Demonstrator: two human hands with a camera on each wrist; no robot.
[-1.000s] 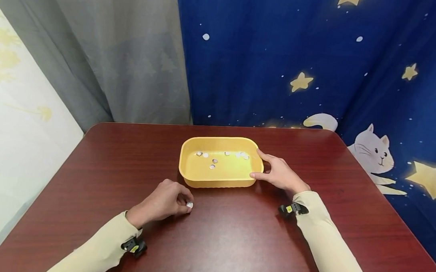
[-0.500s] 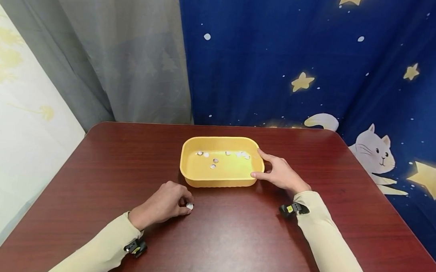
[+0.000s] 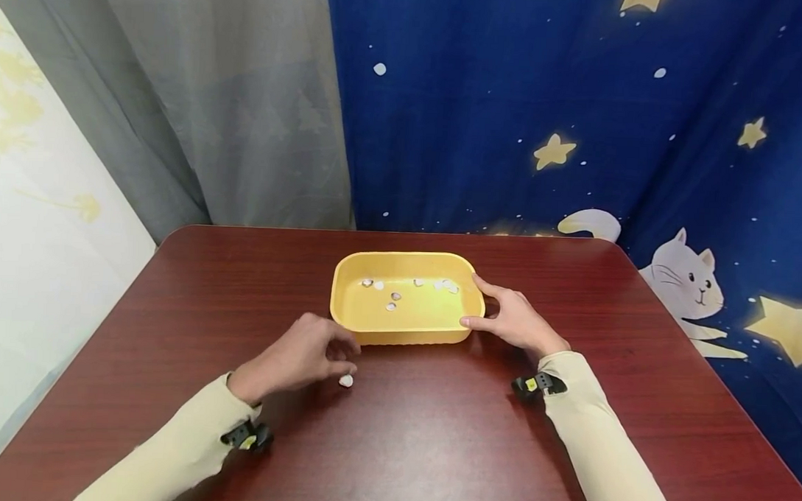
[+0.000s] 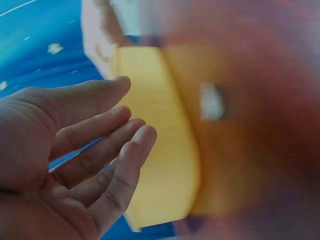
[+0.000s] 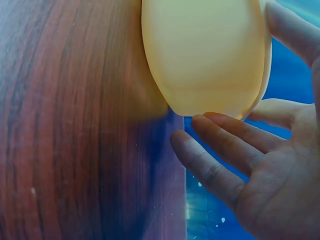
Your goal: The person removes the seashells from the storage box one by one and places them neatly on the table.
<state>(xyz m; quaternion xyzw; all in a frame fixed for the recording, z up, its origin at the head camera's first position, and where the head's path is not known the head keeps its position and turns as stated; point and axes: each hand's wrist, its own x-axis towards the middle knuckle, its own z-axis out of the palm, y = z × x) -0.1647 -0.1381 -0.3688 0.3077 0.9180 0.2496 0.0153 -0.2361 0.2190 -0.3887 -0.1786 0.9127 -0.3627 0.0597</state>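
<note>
A yellow plastic basin (image 3: 404, 338) stands on the table, with several small whitish pebble-like pieces (image 3: 390, 307) scattered inside. My right hand (image 3: 519, 319) holds its right end, the thumb and a finger spread along the rim. In the right wrist view, other fingers (image 5: 220, 137) lie by the basin's end wall. Another small whitish piece (image 3: 346, 381) lies on the table before the basin, blurred in the left wrist view. Just above and behind that piece is my left hand (image 3: 301, 355), thumb and fingers parted and holding nothing. Whether the pieces are shells or stones, I cannot tell.
The dark red wooden table (image 3: 434, 436) has its far edge against a grey curtain (image 3: 246, 127) and a blue star-patterned curtain (image 3: 478, 120). A white patterned cloth (image 3: 37, 216) hangs at the left. Both wrists carry small black cameras.
My left hand has let go of the whitish piece, which now lies on the table, and the hand has lifted slightly away. My right hand and the basin stay in place.
</note>
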